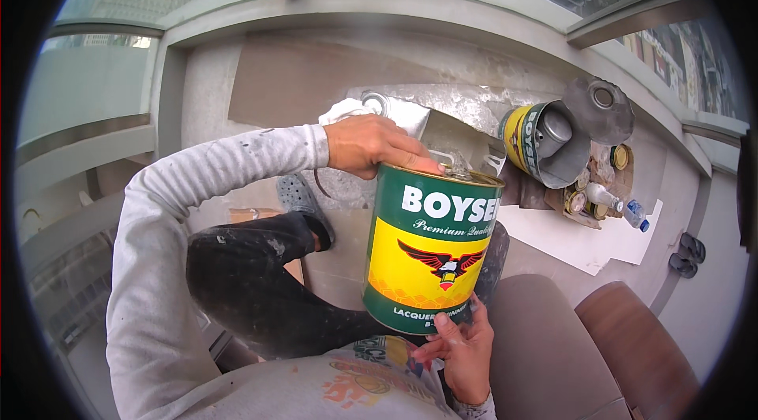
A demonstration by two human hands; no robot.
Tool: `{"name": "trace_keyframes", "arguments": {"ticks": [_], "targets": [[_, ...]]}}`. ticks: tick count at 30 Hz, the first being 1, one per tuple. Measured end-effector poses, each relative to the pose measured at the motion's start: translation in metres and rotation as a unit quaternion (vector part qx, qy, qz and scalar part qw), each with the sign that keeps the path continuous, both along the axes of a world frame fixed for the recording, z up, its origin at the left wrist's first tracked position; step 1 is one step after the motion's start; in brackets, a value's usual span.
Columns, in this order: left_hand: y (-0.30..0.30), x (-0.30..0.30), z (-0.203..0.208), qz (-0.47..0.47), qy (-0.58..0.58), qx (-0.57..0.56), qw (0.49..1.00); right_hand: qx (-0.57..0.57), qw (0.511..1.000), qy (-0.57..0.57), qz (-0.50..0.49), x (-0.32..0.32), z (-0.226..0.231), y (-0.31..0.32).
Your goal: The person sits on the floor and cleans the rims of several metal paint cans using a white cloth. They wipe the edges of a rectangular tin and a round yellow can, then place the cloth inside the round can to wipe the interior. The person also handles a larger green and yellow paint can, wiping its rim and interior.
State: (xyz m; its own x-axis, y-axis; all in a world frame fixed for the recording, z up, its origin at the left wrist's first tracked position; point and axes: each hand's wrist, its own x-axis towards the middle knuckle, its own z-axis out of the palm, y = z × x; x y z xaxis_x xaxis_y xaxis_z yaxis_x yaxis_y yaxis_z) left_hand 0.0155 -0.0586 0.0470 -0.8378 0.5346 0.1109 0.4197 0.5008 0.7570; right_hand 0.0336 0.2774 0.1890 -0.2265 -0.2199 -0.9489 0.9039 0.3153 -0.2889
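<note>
A large green and yellow metal can (387, 262) is held up in front of my body, tilted a little, its label facing me. My left hand (379, 144) grips its top rim near the wire handle, thumb laid along the edge. Under the bottom edge, my right hand (466, 345) supports the can, with its fingers curled against the base. Plastic film, crumpled and clear, sits behind the top of the can, partly hidden by it.
At the right, an open tin bucket (564, 171) lies on its side with a grey metal cup (555, 126) inside. Beside it are a round dusty lid (598, 108), small cans (621, 156) and a plastic bottle (634, 213). A brown stool (632, 341) stands near right; slippers (687, 254) lie beyond.
</note>
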Motion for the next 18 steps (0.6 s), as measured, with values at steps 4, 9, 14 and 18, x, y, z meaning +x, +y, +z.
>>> {"name": "trace_keyframes", "arguments": {"ticks": [4,9,14,18], "targets": [[0.0,-0.001,-0.002,0.009,-0.001,0.016,1.0,0.015,1.0,0.015,0.002,-0.003,0.004,-0.008],[-0.001,0.0,-0.008,0.01,-0.018,0.011,1.0,0.027,0.999,0.027,-0.013,-0.003,0.012,-0.016],[-0.001,-0.001,-0.01,0.012,-0.005,0.024,1.0,0.022,0.999,0.029,-0.013,-0.001,0.01,-0.015],[-0.002,-0.002,-0.011,0.01,-0.002,0.025,1.0,0.024,0.999,0.031,-0.016,0.0,0.01,-0.016]]}}
